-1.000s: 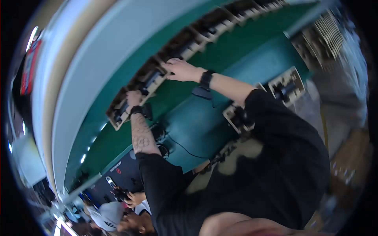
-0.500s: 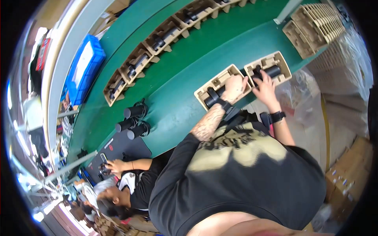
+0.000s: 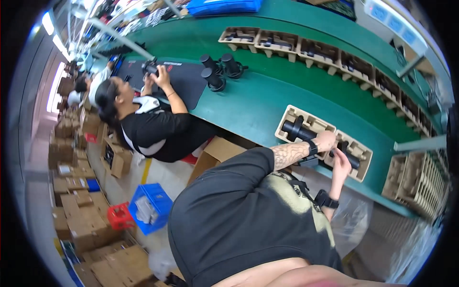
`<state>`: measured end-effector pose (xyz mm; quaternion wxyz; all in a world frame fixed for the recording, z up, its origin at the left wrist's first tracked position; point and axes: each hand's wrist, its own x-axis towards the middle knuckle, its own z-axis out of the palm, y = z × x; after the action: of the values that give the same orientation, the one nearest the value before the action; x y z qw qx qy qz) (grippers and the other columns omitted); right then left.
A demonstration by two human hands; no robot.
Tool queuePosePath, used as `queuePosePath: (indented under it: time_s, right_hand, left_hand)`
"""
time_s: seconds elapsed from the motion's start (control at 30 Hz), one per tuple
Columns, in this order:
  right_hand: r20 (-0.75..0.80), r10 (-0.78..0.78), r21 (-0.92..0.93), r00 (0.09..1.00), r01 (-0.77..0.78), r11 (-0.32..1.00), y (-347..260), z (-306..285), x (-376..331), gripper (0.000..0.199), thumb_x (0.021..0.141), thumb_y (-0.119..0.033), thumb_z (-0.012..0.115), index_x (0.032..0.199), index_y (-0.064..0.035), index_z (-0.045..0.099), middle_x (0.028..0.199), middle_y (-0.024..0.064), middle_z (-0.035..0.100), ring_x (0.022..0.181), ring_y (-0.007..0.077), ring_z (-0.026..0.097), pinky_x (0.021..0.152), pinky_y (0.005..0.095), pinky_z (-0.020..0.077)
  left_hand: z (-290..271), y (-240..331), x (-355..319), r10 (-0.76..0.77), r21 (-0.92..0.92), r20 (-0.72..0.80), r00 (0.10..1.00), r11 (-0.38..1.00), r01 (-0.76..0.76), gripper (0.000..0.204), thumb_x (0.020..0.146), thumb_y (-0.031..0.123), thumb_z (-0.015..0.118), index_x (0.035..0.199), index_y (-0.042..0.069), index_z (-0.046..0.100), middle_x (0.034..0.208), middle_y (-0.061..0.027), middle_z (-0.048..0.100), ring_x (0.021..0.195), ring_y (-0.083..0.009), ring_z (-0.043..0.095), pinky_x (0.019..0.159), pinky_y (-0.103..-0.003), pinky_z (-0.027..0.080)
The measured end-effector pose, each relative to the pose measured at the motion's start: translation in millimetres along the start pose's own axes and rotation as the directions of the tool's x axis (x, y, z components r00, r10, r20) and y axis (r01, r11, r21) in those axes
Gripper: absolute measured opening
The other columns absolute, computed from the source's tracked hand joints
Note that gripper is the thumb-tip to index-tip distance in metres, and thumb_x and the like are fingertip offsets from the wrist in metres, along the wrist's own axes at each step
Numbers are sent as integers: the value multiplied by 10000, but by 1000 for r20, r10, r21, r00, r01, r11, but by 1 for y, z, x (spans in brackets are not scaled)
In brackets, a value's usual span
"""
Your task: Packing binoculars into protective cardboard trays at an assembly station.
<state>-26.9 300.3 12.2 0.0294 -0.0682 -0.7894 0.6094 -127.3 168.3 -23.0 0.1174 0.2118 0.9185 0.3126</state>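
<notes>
The left hand (image 3: 326, 140) sits just beside the right hand (image 3: 341, 165), 2 forearms (image 3: 289, 156) (the left tattooed) converging.

The fisheye camera looks down from the head, above, behind and near the left hand (image 3: 326, 140) and right hand (image 3: 341, 165). Its view spreads wide around them.

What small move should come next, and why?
Probably a light press by the right hand on the black part in the right tray: its fingers are at the part, the left hand is close by, and full seating cannot be seen.
</notes>
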Motion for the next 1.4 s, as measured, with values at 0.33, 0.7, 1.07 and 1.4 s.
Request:
queuePosePath:
  time_s: [0.33, 0.7, 1.07, 1.4]
  right_hand:
    - [-558, 2, 244, 830, 162, 956, -57, -100, -18, 310, 940, -157, 452, 1142, 48, 569, 880, 81, 601, 804, 153, 570, 753, 261, 467]
    - [-409, 142, 263, 902, -32, 964, -86, 6, 25, 256, 936, -167, 520, 1109, 2, 604, 874, 46, 601, 821, 118, 578, 736, 246, 470]
    - [-478, 224, 66, 849, -219, 973, -41, 12, 2, 234, 935, -212, 537, 1063, -45, 637, 859, 15, 626, 778, 98, 592, 677, 243, 478]
    - [-524, 384, -222, 760, -557, 800, 92, 50, -210, 171, 866, -173, 552, 858, -28, 642, 667, 69, 604, 614, 180, 583, 553, 327, 475]
  left_hand:
    - [-302, -45, -99, -31, 51, -269, 963, 998, 46, 421, 773, 404, 619, 649, 7, 550, 597, -168, 507, 610, -321, 554, 575, -413, 448]
    - [-586, -183, -103, -284, 381, -299, 911, 840, 387, 321, 797, 258, 615, 743, -58, 602, 575, -129, 600, 462, -223, 585, 460, -335, 489]
    - [-688, -443, -78, -627, 578, -308, 715, 473, 665, 328, 855, 212, 526, 1131, 63, 619, 1119, -184, 624, 1049, -304, 604, 852, -402, 497]
    - [-619, -632, 3, -539, 683, -403, 739, 360, 635, 322, 862, 291, 540, 1094, 84, 626, 1076, -184, 645, 972, -352, 636, 760, -460, 533]
